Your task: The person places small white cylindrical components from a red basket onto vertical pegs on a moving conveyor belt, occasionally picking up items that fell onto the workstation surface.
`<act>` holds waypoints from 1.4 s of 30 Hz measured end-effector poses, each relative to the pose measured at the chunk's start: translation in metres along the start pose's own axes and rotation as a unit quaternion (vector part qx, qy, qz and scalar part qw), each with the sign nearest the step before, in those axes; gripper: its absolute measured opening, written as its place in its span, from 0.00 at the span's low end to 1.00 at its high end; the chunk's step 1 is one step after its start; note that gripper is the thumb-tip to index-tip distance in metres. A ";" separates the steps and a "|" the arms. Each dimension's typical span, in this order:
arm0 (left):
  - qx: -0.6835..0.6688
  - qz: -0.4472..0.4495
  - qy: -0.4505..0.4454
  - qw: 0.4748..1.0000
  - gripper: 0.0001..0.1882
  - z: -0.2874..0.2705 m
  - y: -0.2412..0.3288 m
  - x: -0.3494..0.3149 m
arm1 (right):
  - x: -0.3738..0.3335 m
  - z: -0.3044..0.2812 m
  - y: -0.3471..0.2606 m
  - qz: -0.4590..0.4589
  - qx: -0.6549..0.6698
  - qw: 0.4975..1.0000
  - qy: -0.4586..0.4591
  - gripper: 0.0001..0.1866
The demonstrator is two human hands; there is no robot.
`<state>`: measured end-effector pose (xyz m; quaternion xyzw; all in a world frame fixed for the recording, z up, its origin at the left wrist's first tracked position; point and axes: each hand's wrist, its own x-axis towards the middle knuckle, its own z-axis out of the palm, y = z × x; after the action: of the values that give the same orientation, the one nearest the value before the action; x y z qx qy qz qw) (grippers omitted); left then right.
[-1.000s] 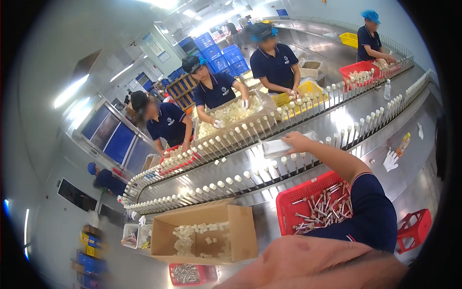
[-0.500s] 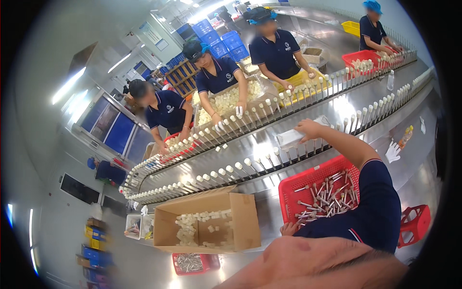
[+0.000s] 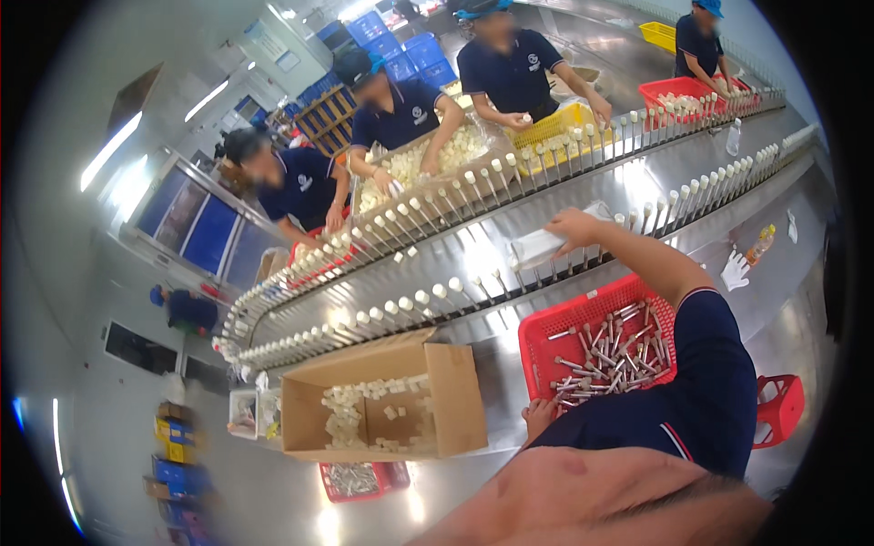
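My right hand (image 3: 575, 229) reaches across the conveyor and grips a flat whitish packet (image 3: 537, 247). The packet lies over the near row of upright thin metal stems with white heads (image 3: 440, 291); its contents cannot be made out. My left hand (image 3: 539, 415) is low beside my body, its fingers curled on the near left corner of a red plastic basket (image 3: 533, 350). Inside this basket lies a loose heap of brush-like sticks (image 3: 605, 359) with silvery shafts and beige ends. My forearm and dark sleeve cover part of the basket's right side.
Left of the basket stands an open cardboard box (image 3: 455, 391) with white blocks. Across the conveyor, co-workers handle white pieces over a carton (image 3: 437, 164), a yellow basket (image 3: 564, 127) and red baskets. A white glove (image 3: 735, 270) and a bottle (image 3: 761, 245) lie right; a red stool (image 3: 777, 414) stands below.
The whole view has shifted slightly, so the scene sits higher and further left. My hands keep their places on the packet and basket. The co-workers' arms and heads have moved a little.
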<state>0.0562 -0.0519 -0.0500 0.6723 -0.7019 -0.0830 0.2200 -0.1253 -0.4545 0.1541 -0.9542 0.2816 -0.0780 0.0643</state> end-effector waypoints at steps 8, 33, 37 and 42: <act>0.009 0.014 -0.031 0.999 0.18 0.003 -0.008 -0.005 | 0.029 -0.022 -0.018 0.017 -0.022 0.999 0.033 0.40; -0.013 0.028 -0.008 1.000 0.15 0.006 -0.004 -0.001 | -0.009 -0.007 0.000 0.070 0.014 0.997 0.037 0.39; -0.021 0.030 0.000 0.999 0.15 0.005 -0.003 -0.001 | -0.035 -0.019 0.017 0.050 0.026 0.996 0.069 0.38; -0.017 0.037 0.006 0.999 0.16 0.006 -0.003 -0.002 | -0.035 -0.011 0.036 0.109 0.062 0.987 0.099 0.40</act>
<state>0.0569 -0.0517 -0.0566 0.6429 -0.7231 -0.0828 0.2387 -0.1758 -0.4661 0.1550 -0.8996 0.3833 -0.1819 0.1031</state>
